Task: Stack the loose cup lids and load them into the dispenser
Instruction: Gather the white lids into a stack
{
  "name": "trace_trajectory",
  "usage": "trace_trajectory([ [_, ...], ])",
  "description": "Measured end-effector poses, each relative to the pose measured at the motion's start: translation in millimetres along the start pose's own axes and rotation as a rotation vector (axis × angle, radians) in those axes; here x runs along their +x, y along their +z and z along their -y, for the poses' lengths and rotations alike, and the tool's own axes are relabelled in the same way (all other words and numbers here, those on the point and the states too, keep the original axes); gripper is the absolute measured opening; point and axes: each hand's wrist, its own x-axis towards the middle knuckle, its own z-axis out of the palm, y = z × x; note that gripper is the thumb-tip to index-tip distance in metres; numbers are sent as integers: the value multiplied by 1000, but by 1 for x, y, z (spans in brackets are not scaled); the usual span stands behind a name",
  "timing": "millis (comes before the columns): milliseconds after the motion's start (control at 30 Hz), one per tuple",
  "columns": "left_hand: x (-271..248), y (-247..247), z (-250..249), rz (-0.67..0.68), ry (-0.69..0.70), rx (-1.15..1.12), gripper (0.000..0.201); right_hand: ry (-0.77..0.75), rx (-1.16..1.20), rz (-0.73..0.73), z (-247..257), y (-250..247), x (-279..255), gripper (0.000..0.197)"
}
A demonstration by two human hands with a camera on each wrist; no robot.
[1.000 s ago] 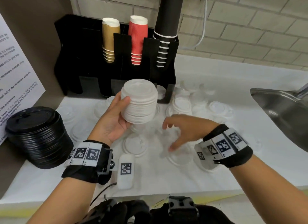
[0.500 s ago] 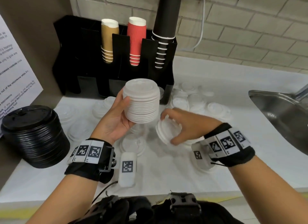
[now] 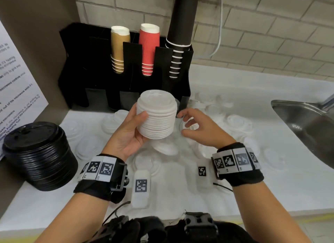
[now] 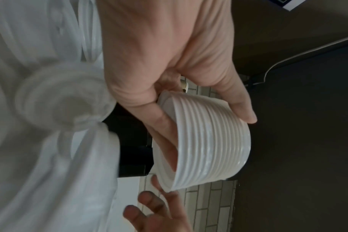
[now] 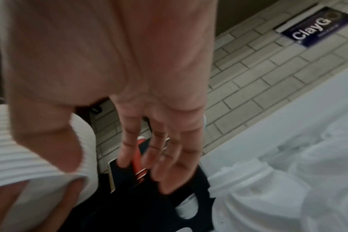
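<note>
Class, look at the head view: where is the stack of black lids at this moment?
The stack of black lids sits on the white counter at far left, below the paper notice, left of the left hand.

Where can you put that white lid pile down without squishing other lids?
Bare counter lies at the front right, between the right hand and sink. Under the white lid stack, loose lids crowd the middle.

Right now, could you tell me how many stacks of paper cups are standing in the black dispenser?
3, side by side in the black dispenser: the tan cup stack on the left, the red cup stack in the middle, the tall black cup stack on the right. Its left bays look empty, but they are dark.
</note>
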Motion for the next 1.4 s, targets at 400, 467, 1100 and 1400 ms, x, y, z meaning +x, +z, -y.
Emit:
trace_trajectory([
  [400, 4, -12, -27, -3, 59, 2, 97, 85, -539, 581, 14, 63, 2, 92],
  [467, 3, -14, -28, 5, 53, 2, 94, 97, -545, 593, 14, 61, 4, 88],
  [1100, -4, -7, -26, 40, -15, 146, 103, -302, 89, -162, 91, 3, 18, 47],
  [1400, -7, -2, -29, 91, -75, 233, 102, -342, -75, -39, 111, -1, 26, 32],
])
